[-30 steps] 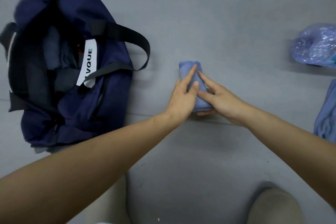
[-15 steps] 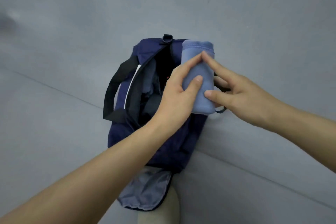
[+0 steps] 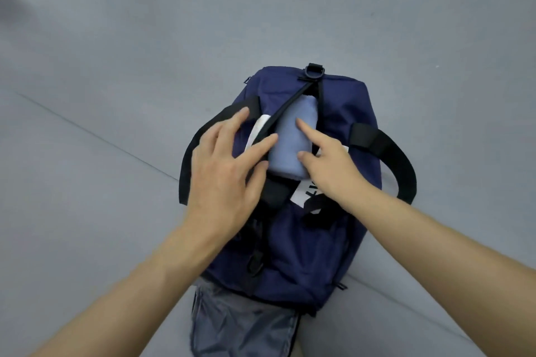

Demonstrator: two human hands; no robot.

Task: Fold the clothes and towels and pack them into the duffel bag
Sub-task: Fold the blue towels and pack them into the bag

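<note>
The roll (image 3: pixel 290 142) has come down since half a second ago: then both hands held it in the air above the bag (image 3: pixel 304 255), now it lies in the bag's open top, at the far end, with its far tip under the black zip edge. The bag also sits more in the middle of the view.

The left hand (image 3: pixel 223 171) lies flat on the left side of the opening. Its fingers (image 3: pixel 246 113) are straight and spread; one fingertip touches the left side of the roll, and the thumb is just beside the roll's near corner. The right hand (image 3: pixel 330 165) is on the right side. Its index finger lies straight on top of the roll and the thumb presses the roll nearer to the person – the other fingers are hidden behind the roll, so I cannot tell if they curl around it.

The bag is dark blue and stands on a grey floor (image 3: pixel 116 66). A black strap (image 3: pixel 388 153) loops out to the right, and a white label (image 3: pixel 303 194) shows near the right wrist. At the near end a grey cloth (image 3: pixel 240 324) lies partly under the bag.
</note>
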